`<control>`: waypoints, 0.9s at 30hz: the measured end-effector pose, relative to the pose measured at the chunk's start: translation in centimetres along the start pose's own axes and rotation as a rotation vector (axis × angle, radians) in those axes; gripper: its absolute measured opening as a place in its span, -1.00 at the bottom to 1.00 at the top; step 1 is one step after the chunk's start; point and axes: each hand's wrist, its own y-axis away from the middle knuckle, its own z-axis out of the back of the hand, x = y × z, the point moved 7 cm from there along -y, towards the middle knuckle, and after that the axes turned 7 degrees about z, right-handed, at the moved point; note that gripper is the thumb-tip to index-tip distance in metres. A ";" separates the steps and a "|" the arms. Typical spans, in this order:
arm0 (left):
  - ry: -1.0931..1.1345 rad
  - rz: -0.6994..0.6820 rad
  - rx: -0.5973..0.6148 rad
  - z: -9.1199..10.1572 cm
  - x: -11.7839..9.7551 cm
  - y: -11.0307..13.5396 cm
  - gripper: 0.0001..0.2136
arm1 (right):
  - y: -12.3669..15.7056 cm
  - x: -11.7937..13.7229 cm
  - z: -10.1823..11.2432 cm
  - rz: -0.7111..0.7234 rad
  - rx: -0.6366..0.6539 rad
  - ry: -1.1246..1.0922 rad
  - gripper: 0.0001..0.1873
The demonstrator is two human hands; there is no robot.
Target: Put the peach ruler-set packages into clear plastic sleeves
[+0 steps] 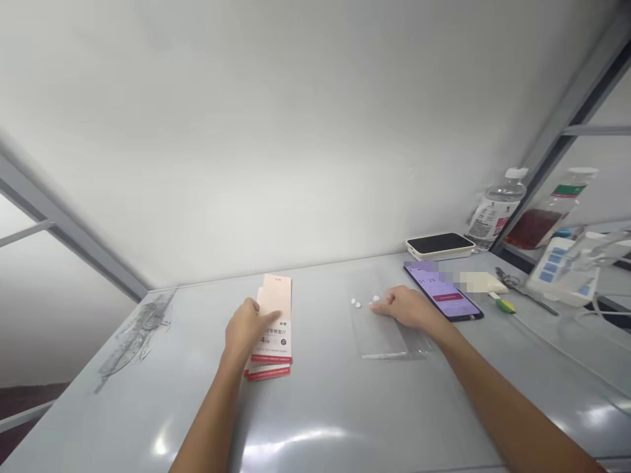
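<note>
1. Seen from the person's head, looking forward and down at a pale grey, glossy table top (335,407), with both bare forearms reaching in from the near edge

2. The left hand (244,328) is left of centre, lying on a small fanned stack of cards (273,325). The cards are pale pink with red bands along their near ends and printed text. The fingers sit close together and point right across the top card. The thumb is out of sight, so whether the hand grips the stack or only rests on it cannot be told

3. The right hand (404,309) is right of centre, with its fingers lightly curled and reaching left. Its fingertips come down on or just above a clear plastic sleeve (379,335), which lies flat on the table

4. A few small white round pieces (355,303) lie in a short row at the far end of the sleeve, just left of those fingertips. Whether the hand is holding one cannot be told

5. At this moment, the hands are on the cards and the sleeve, apart from each other, and neither object is lifted

6. Just right of the right hand lies a phone (444,295) with a lit purple screen. Farther right and far off are a black-topped cream pad (440,245), a plastic bottle (495,207) and a white box with blue labels (555,269)
</note>
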 end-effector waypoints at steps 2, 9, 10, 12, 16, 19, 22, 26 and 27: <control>0.080 -0.037 -0.054 0.8 -0.4 0.0 -0.68 | 0.0 0.9 0.4 0.080 -0.022 -0.151 -0.63; 0.760 -0.195 0.346 0.3 -4.5 3.8 -0.66 | 1.6 4.6 1.6 0.259 -0.266 -0.565 -0.72; 0.813 -0.234 0.418 -0.2 -5.3 4.8 -0.67 | 2.0 5.2 1.5 0.285 -0.294 -0.604 -0.74; 0.859 -0.280 0.489 -1.3 -6.5 6.6 -0.68 | 2.7 6.4 0.9 0.331 -0.269 -0.705 -0.76; 0.784 -0.287 0.357 -2.8 -6.9 7.7 -0.70 | 3.6 8.2 -0.7 0.365 -0.097 -1.073 -0.79; 0.739 -0.259 0.199 -2.5 -6.3 7.2 -0.67 | 3.9 8.9 -1.6 0.333 0.060 -1.409 -0.84; 0.749 -0.246 0.162 -2.2 -6.0 6.8 -0.67 | 3.9 9.1 -2.4 0.270 0.148 -1.621 -0.90; 0.878 -0.231 0.156 -2.0 -6.0 7.0 -0.69 | 4.2 9.7 -3.2 0.218 0.232 -1.770 -0.81; 0.900 -0.224 0.132 -1.8 -5.9 7.1 -0.68 | 4.3 10.0 -3.4 0.212 0.258 -1.796 -0.81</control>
